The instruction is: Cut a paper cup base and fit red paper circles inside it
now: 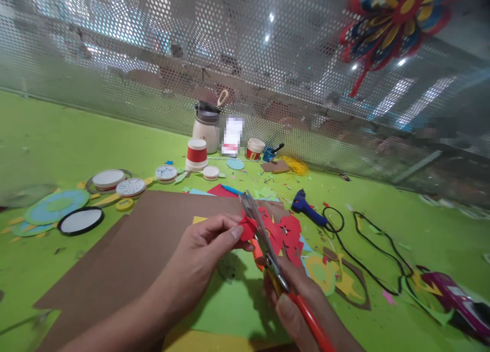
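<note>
My left hand point(202, 250) pinches a small red paper piece point(247, 228) between thumb and forefinger, above the green table point(57, 137). My right hand point(302, 301) grips red-handled scissors point(264, 242), whose metal blades point up and away and meet the red piece at its edge. Just behind the blades lie several red paper cutouts point(289, 234). A large brown card sheet point(130, 250) lies under my left forearm.
A blue glue gun point(306, 207) with a black cord point(367, 250) lies to the right, and a purple tool point(455, 301) at the far right. Tape rolls, lids and jars point(197, 154) stand at the back. A perforated metal wall point(153, 61) with a paper flower point(394, 20) closes off the rear.
</note>
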A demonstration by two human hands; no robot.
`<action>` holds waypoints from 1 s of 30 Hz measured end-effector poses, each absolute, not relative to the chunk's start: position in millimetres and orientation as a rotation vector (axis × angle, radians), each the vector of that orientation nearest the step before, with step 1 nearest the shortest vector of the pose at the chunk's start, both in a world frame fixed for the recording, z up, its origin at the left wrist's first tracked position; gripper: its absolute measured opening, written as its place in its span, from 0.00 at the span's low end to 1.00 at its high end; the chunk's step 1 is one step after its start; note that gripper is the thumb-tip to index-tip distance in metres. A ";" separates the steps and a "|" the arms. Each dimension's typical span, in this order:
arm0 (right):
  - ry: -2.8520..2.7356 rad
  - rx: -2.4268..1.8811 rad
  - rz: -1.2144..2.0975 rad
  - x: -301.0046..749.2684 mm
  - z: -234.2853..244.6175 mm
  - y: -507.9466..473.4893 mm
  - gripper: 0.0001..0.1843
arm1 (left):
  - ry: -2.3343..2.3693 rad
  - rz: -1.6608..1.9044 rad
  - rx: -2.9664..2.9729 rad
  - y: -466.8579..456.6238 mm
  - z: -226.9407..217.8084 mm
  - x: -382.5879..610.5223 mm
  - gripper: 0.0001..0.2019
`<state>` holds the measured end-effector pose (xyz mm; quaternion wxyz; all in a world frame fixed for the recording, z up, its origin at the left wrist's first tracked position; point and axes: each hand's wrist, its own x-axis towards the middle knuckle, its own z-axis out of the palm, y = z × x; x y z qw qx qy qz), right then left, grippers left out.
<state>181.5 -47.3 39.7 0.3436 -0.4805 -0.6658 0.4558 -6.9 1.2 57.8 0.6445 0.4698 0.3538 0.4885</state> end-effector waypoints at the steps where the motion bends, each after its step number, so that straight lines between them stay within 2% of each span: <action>1: -1.711 -1.241 1.202 181.4 39.5 -47.1 0.36 | 0.811 1.104 1.074 1.3 57.1 -7.3 0.08; 20: -1.814 -1.265 1.167 185.0 43.6 -48.7 0.37 | 0.730 1.055 1.063 1.7 61.7 -5.9 0.05; 25: -1.827 -1.291 1.098 183.4 40.7 -49.2 0.41 | 0.727 1.067 1.064 1.3 60.2 -3.8 0.05; 30: -1.819 -1.273 1.119 182.9 38.2 -48.7 0.38 | 0.756 1.079 1.085 3.3 57.9 -4.2 0.05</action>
